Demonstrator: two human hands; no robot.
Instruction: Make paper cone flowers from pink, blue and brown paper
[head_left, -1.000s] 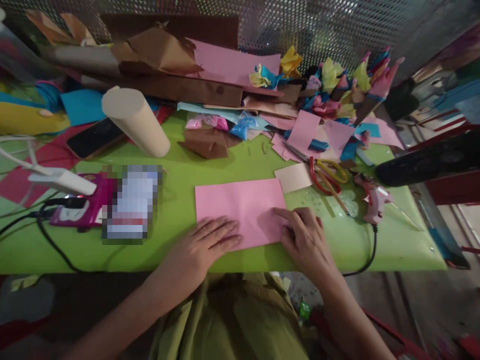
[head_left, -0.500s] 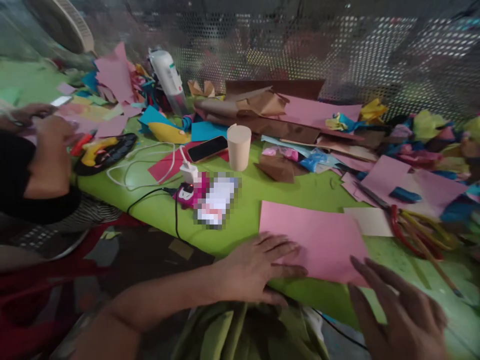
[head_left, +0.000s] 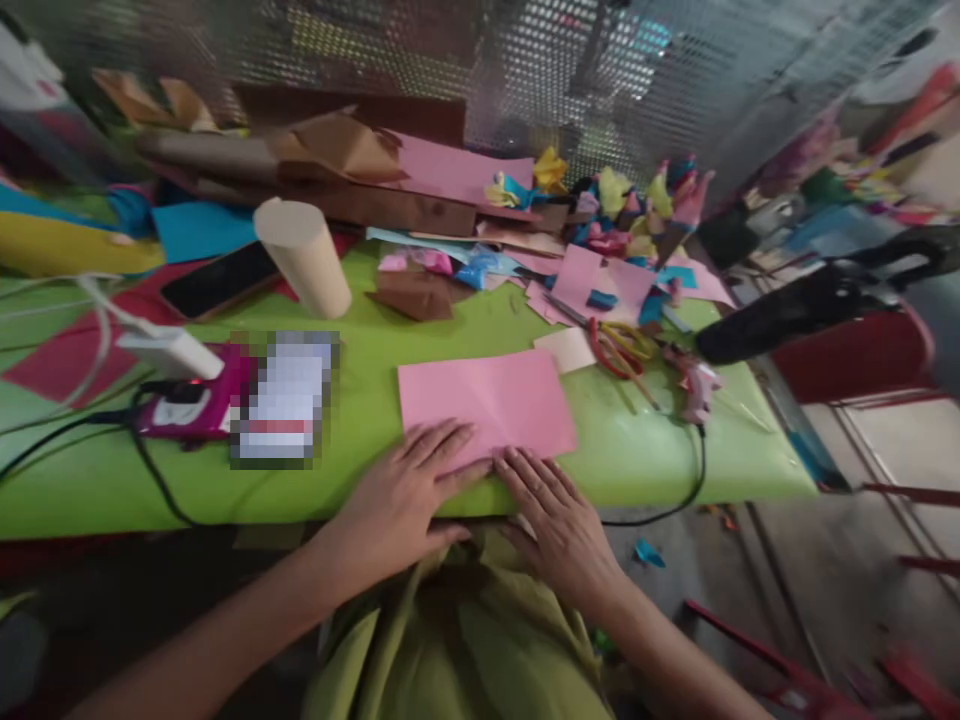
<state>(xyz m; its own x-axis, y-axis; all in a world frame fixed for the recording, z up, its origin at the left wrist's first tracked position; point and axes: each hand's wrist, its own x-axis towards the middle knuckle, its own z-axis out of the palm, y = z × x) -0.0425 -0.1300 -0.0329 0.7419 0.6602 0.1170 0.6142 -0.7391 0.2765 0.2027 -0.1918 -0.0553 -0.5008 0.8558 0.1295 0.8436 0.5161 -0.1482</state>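
A sheet of pink paper [head_left: 487, 395] lies flat near the front edge of the green table [head_left: 367, 385]. My left hand [head_left: 409, 490] rests on its lower left part, fingers stretched out over the paper. On the lower edge, right of the middle, lies my right hand [head_left: 551, 510] with its fingers extended and flat. Neither hand grips anything. Beyond the sheet's upper right corner sits a pale piece of paper [head_left: 566, 348], with red-handled scissors [head_left: 616, 350] beside it.
To the left are a blurred-out phone [head_left: 289, 400], a magenta power strip [head_left: 199, 400] with a white charger, a dark phone [head_left: 221, 282] and a beige cup [head_left: 304, 255]. Paper scraps [head_left: 420, 290] line the back. A pink glue gun [head_left: 697, 385] and a black bottle [head_left: 780, 305] are at right.
The view has swung to the right. My right hand has come down from beside the sheet onto its lower edge. My left hand stays on the paper's left part.
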